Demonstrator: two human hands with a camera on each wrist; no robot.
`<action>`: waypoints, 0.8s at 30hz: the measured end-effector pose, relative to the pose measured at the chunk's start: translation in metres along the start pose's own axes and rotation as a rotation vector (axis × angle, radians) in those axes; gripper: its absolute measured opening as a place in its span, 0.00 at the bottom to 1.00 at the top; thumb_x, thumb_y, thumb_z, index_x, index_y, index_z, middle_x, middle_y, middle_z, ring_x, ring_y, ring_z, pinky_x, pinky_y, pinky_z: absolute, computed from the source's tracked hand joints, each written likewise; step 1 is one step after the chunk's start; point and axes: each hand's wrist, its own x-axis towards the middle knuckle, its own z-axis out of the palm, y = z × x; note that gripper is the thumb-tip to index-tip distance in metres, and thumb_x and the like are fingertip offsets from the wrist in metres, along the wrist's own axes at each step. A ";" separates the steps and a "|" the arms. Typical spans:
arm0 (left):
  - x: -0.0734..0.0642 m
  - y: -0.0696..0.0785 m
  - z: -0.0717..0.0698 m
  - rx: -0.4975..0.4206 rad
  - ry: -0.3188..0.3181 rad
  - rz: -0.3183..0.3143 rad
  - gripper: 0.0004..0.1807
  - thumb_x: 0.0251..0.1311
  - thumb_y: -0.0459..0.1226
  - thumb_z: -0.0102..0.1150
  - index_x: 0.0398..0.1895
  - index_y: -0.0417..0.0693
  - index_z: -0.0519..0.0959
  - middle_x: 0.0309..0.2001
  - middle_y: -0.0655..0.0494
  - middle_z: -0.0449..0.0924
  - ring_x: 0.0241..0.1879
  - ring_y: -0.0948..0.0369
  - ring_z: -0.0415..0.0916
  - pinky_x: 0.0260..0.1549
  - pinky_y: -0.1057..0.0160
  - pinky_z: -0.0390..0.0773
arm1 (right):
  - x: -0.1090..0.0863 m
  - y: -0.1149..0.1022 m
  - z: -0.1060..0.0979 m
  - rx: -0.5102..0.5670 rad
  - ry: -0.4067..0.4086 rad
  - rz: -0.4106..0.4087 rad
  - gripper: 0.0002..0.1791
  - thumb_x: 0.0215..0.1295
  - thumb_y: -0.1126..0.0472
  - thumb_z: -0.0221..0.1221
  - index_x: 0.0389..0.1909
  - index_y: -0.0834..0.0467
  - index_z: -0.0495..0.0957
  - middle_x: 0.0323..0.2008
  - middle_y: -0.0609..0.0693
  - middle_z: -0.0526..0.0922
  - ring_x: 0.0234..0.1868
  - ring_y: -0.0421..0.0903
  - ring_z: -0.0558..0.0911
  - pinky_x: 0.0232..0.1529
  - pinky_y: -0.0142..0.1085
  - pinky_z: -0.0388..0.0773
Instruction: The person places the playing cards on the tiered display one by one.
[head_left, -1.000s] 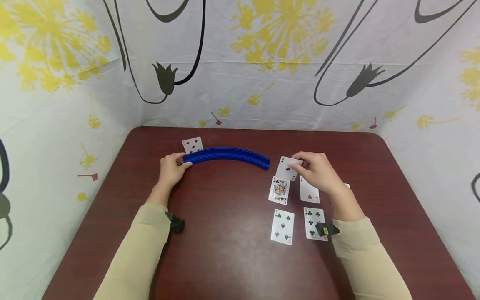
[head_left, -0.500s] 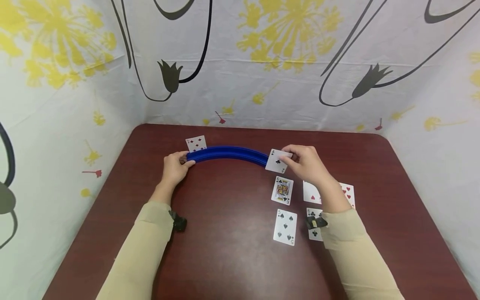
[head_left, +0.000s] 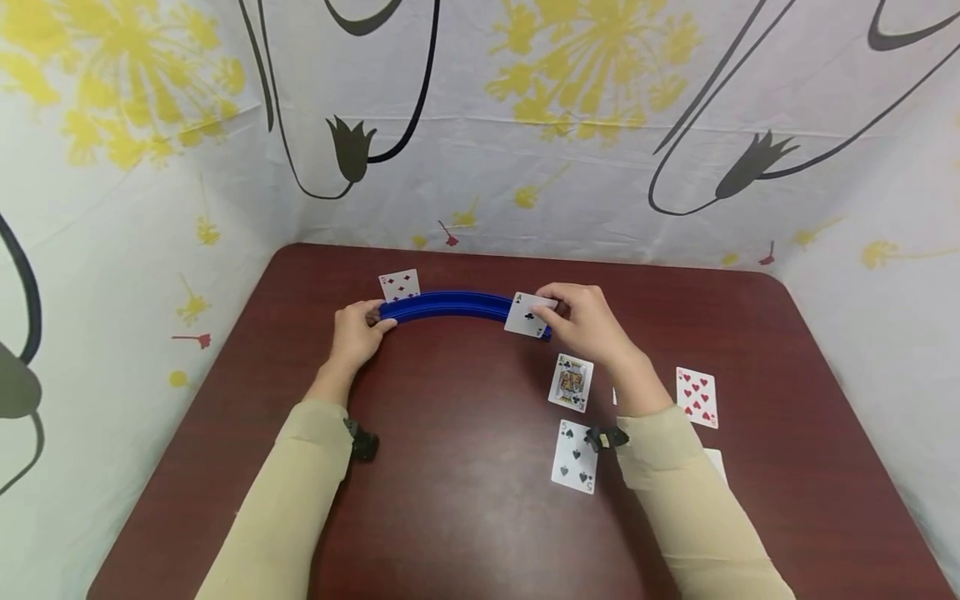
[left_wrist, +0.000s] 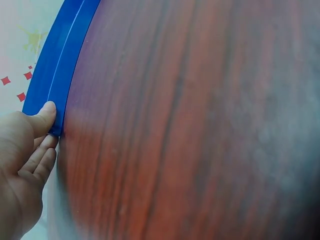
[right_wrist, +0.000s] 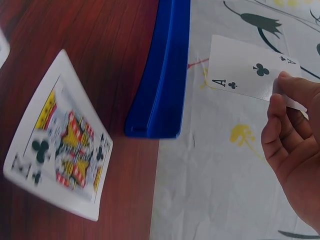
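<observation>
A curved blue playing card holder (head_left: 457, 302) lies near the table's far edge. My left hand (head_left: 356, 335) grips its left end, the thumb on the front face in the left wrist view. A diamond playing card (head_left: 400, 284) stands upright toward that end, its bottom hidden by the holder. My right hand (head_left: 592, 321) pinches the ace of clubs (right_wrist: 255, 70) by one edge between thumb and fingers. In the head view the ace overlaps the holder's right end; the right wrist view shows a gap between them.
Face up on the brown table (head_left: 450, 467) lie the king of clubs (head_left: 571, 382), the five of spades (head_left: 573, 458) and a heart card (head_left: 697, 397). My right arm mostly hides other cards, one white corner (head_left: 716, 460) showing. Patterned cloth (head_left: 450, 167) surrounds the table.
The right hand has carried the ace of clubs left and away from the person, from beside the king to over the holder's right end. The left hand keeps its grip.
</observation>
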 end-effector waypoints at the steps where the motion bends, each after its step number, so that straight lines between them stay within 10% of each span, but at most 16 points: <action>1: 0.000 0.000 0.000 -0.001 -0.001 -0.002 0.23 0.66 0.36 0.67 0.61 0.33 0.79 0.49 0.35 0.83 0.50 0.44 0.81 0.52 0.46 0.81 | 0.002 -0.001 0.002 0.007 -0.002 -0.004 0.04 0.67 0.65 0.66 0.40 0.61 0.85 0.30 0.50 0.83 0.24 0.42 0.77 0.25 0.36 0.75; 24: 0.000 -0.001 -0.001 -0.010 -0.004 -0.014 0.24 0.66 0.36 0.67 0.62 0.35 0.78 0.49 0.36 0.83 0.49 0.45 0.81 0.52 0.48 0.81 | 0.035 -0.020 0.047 0.069 -0.032 -0.040 0.04 0.67 0.65 0.66 0.39 0.62 0.85 0.32 0.52 0.84 0.26 0.44 0.80 0.29 0.38 0.77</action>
